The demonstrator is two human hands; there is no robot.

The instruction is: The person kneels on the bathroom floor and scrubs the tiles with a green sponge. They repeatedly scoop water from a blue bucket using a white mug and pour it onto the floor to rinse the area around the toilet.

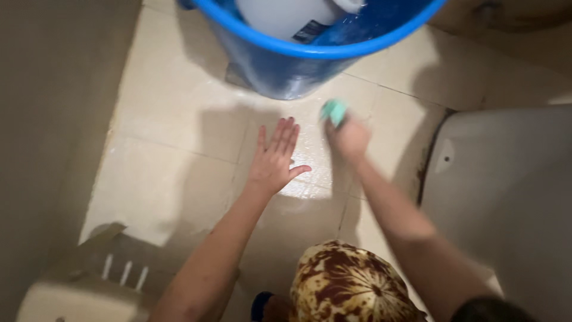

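Sponge (335,111) gripped in right hand (348,138) near bucket (286,65) edge; left hand (274,161) flat, splayed on floor (173,143).

One package showed — a white plastic bottle (285,15) lying inside the blue bucket (310,50) at the top of the view, cut off by the frame edge. On its lower side sat a small dark label (311,31), roughly rectangular and tilted, with pale markings too blurred to make out. A second white container (350,5) peeked in just beside it — mostly hidden.
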